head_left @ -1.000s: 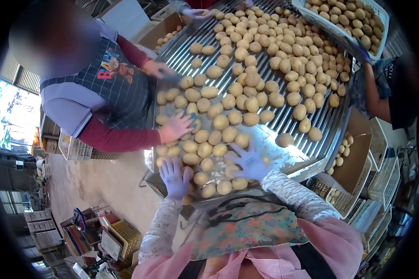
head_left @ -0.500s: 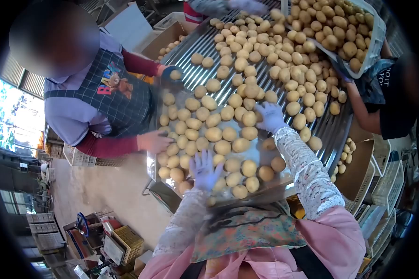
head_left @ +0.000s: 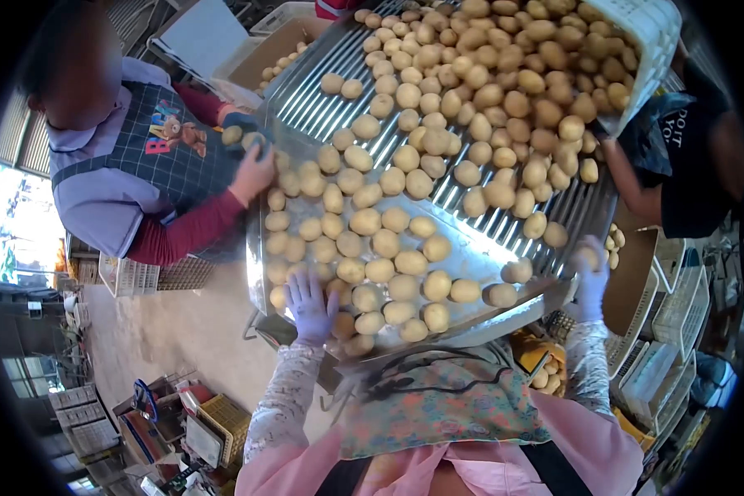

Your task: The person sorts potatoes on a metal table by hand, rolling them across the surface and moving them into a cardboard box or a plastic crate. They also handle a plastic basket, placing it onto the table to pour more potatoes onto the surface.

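1. I see my left hand (head_left: 309, 310), in a pale purple glove, palm down with its fingers spread. It grips nothing and rests against potatoes near the front left corner.
2. My right hand (head_left: 589, 281), gloved alike, is raised at the right edge, well apart from the left. A brownish round shape shows at its blurred fingers; I cannot tell whether it is grasping that.
3. The round to oval tan potatoes (head_left: 385, 243) lie loosely across the smooth front of the silvery metal tabletop (head_left: 479, 252), and thickly piled over its ribbed far part.
4. Just beyond the front edge, I see a green floral cloth apron (head_left: 446, 413) below me and, to its right, an orange-yellow bag (head_left: 525, 349) with potatoes showing.
5. On my left, a co-worker in a dark checked apron (head_left: 153, 140) has both hands together near the edge, potatoes at the fingers.
6. At far right, a co-worker in a black shirt (head_left: 694, 165) stands beside a tilted white plastic crate (head_left: 660, 54), its mouth over the pile.
7. A brown cardboard box (head_left: 252, 62) of potatoes stands beyond the far left edge.
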Available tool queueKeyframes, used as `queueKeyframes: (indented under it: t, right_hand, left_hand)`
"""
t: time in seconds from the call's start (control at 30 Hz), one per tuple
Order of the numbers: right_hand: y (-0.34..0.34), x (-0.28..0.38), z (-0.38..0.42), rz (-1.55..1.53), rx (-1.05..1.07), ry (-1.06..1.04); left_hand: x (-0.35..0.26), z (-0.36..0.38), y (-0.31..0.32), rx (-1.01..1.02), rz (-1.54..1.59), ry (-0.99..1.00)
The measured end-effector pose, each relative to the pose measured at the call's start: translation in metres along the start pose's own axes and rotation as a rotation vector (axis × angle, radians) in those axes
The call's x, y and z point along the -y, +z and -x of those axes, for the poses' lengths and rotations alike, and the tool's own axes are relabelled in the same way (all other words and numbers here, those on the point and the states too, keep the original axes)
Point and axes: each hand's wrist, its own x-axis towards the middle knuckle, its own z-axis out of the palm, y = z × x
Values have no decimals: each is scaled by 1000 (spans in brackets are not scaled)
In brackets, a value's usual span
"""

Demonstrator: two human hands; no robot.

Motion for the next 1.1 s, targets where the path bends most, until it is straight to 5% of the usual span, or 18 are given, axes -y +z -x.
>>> queueKeyframes:
  t: [0.07,0.13,0.23,0.3,0.43,0.53,0.57,0.73,0.8,0.83,0.93,1.0,1.07,1.1]
  right_hand:
    - [-40,0,-11,354,-321,-132]
    - [-55,0,-4,1105,-386,-161]
    - [9,55,27,757,184,-420]
    - [41,60,57,910,472,-439]
    - [86,51,94,839,614,-245]
    - [119,55,117,927,630,-337]
    - [131,44,122,893,673,-352]
    - [140,51,128,846,699,-347]
    - [116,43,125,274,704,-297]
    - [99,44,117,351,689,-585]
    - [57,53,106,225,450,-442]
    - [29,36,85,460,116,-590]
    - [15,47,57,859,-203,-523]
    - [9,32,45,931,-151,-421]
  left_hand:
    - [-10,-20,18,51,12,-25]
    - [-74,-36,24,-24,-9,-36]
    - [-146,-28,20,-62,174,141]
    - [-141,-10,6,-27,128,307]
    - [-78,31,-14,167,85,523]
    - [-38,41,2,107,-85,350]
    - [-46,38,-2,41,129,209]
    - [-104,31,-8,59,200,349]
    - [-110,37,7,-131,268,345]
    - [-109,40,1,17,227,282]
    - [-104,42,-10,117,239,250]
    - [-105,42,-5,74,256,286]
    - [-109,41,-4,80,236,242]
    - [-111,40,-6,78,236,257]
